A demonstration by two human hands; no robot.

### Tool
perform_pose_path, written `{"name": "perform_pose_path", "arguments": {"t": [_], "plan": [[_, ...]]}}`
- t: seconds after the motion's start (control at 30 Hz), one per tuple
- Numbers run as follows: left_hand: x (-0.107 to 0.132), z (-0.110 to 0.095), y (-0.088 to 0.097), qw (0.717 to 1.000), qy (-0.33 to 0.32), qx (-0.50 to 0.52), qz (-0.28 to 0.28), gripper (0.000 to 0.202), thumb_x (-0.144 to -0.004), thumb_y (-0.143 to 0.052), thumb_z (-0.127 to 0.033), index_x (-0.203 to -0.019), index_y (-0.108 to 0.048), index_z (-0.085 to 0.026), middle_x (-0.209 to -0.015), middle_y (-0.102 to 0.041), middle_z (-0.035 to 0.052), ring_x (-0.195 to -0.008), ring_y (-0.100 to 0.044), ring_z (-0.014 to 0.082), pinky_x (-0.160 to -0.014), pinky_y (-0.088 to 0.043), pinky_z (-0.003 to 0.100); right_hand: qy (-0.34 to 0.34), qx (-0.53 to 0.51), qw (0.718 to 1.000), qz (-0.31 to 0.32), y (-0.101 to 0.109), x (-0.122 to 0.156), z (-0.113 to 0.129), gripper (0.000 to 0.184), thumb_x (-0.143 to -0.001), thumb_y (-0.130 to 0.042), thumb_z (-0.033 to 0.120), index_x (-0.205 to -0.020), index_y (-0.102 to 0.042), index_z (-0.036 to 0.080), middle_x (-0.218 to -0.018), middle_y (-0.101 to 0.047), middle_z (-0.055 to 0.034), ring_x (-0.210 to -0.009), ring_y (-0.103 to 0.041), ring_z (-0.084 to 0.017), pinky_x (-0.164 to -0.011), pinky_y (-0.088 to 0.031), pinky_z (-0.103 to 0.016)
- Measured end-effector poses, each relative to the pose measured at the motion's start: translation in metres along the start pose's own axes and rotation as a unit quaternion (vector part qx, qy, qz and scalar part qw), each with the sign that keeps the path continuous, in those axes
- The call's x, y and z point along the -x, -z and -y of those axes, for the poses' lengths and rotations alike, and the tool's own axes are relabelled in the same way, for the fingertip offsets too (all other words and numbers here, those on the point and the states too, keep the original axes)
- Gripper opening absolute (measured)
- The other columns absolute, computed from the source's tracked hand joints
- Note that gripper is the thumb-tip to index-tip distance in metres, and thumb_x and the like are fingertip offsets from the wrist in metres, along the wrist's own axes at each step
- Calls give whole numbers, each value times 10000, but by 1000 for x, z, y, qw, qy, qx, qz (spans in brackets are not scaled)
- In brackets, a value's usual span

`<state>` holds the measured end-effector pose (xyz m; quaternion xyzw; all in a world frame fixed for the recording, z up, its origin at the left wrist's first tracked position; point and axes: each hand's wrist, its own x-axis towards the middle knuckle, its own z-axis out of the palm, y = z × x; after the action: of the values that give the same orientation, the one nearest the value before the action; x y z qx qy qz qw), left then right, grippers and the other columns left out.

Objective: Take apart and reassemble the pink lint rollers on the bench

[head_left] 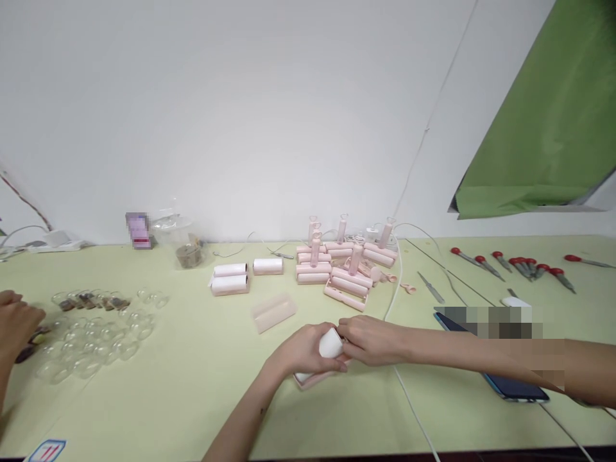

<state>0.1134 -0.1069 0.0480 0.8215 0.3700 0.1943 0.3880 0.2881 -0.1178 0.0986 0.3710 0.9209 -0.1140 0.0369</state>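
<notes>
Pale green tabletop (192, 398): before the stack of pink plastic lint rollers (344, 266), your left hand (301, 353) clamps a white paper roll (330, 344) in a pink holder (315, 380); your right hand (370, 340) pinches its end. Left of the stack, three white rolls (231, 279) appear unfitted.

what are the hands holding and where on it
Both hold a white roll sitting in a pink holder. The left hand wraps around its side, and the right hand grips its end.

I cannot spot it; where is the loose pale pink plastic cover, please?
Head view: the pink cover lies left of centre, between the white paper rolls and the left hand.
</notes>
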Motion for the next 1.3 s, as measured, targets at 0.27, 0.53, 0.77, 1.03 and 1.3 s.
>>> {"name": "perform_pose_path", "arguments": {"t": [0.27, 0.53, 0.77, 1.03, 1.3], "plan": [[5, -9, -1, 998, -44, 49, -2, 393, -670, -601, -293, -1055, -553, -235, -889, -647, -14, -749, -585, 153, -638, -438, 221, -32, -183, 980, 73, 19, 6, -17, 315, -725, -570, 430, -853, -579, 143, -721, -569, -20, -581, -492, -122, -474, -343, -206], [4, -7, -6, 994, -56, 98, -14, 348, -646, -612, -244, -992, -598, -212, -900, -650, -4, -777, -581, 162, -670, -447, 232, -51, -258, 963, -66, -6, 20, -19, 298, -788, -517, 446, -848, -584, 162, -756, -585, -28, -649, -512, -143, -556, -379, -239], [1, -15, -19, 985, -45, 123, -112, 605, -688, -563, -226, -1252, -349, -178, -1095, -549, 66, -945, -534, 187, -825, -430, 294, -42, -510, 836, -197, -45, 20, -16, 384, -687, -668, 376, -975, -477, 206, -982, -563, -49, -915, -553, -202, -779, -437, -328], [34, 35, 35, 971, 28, -100, -213, 965, -618, -654, -332, -1368, -56, -228, -1229, -346, 102, -1172, -286, 304, -1006, -178, 501, -83, -592, 731, -330, -62, 10, -18, 347, -701, -622, 458, -893, -442, 232, -896, -627, -42, -888, -589, -217, -789, -449, -369], [25, 66, 25, 991, 26, 112, -73, 910, -668, -627, -201, -1347, -24, -254, -1138, -449, 63, -1070, -448, 195, -946, -334, 356, -95, -404, 829, -376, -16, -10, -17, 318, -743, -578, 424, -987, -586, 221, -1048, -600, -64, -980, -535, -231, -833, -428, -358]]}}
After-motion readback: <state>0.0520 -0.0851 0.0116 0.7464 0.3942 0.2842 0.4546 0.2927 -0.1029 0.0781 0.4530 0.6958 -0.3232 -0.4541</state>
